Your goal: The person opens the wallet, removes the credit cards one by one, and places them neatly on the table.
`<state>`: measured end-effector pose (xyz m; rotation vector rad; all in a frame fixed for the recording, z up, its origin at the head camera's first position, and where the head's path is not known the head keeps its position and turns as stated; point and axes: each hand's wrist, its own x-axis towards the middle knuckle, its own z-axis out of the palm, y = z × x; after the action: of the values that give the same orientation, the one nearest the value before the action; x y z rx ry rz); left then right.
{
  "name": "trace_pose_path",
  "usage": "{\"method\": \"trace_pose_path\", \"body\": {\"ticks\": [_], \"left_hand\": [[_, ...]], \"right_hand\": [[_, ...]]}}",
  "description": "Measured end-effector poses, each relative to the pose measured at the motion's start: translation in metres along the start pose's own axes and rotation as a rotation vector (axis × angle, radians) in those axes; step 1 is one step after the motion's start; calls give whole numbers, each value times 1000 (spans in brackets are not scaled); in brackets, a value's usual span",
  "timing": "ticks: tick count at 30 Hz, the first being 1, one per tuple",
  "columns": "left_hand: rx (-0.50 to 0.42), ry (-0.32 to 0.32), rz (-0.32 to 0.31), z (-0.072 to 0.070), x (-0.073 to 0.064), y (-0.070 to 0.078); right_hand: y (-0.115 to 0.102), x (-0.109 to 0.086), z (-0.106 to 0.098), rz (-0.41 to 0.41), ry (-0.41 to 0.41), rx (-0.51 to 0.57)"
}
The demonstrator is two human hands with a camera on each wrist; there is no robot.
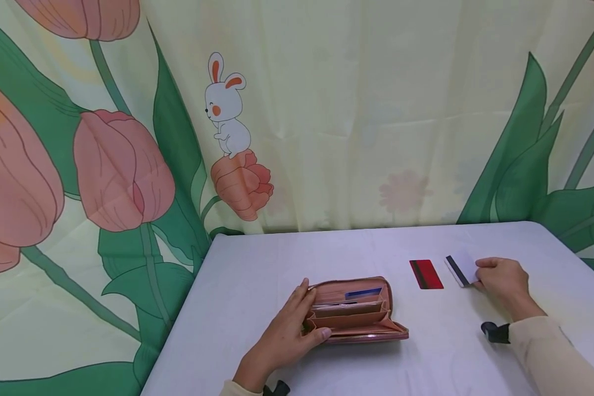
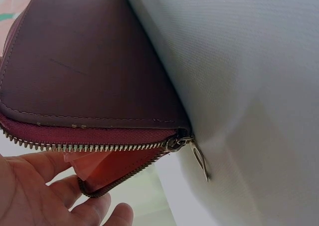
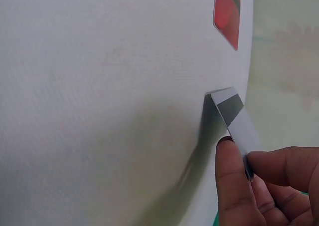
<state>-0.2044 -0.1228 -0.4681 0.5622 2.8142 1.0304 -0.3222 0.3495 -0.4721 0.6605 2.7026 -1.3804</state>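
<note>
A zip-around wallet (image 1: 351,333) stands unzipped on the white table, its pink compartments facing up. A blue card (image 1: 363,293) shows inside its back section. At the wallet's left end, my left hand (image 1: 289,324) grips it, thumb on the front edge and fingers by the back panel. The left wrist view shows the wallet's dark outer side (image 2: 94,61) and its zipper pull (image 2: 199,158). My right hand (image 1: 505,283) pinches a white card with a black stripe (image 1: 458,269) between thumb and fingers. In the right wrist view that card (image 3: 234,111) is tilted, its far end near the cloth.
A red card with a dark stripe (image 1: 427,274) lies flat on the table (image 1: 277,253), between the wallet and the white card. Behind the table's far edge hangs a curtain (image 1: 326,110) printed with tulips and a rabbit.
</note>
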Motion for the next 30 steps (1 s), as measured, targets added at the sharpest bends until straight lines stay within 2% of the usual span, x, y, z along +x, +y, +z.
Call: {"method": "trace_pose_path", "body": {"ticks": [8,14,23,30], "left_hand": [[-5,3,-5,0,-1,1],[0,3,-5,1,-1,0],[0,2,-11,1,-1,0],[2,4,-3,1,-2,0]], "right_hand": [[-1,-1,8,-51,47,-142],[-4,-2,12,-50,66,-218],[-3,-2,13,-82,92,-275],[-4,-5,12,-70,64,-270]]}}
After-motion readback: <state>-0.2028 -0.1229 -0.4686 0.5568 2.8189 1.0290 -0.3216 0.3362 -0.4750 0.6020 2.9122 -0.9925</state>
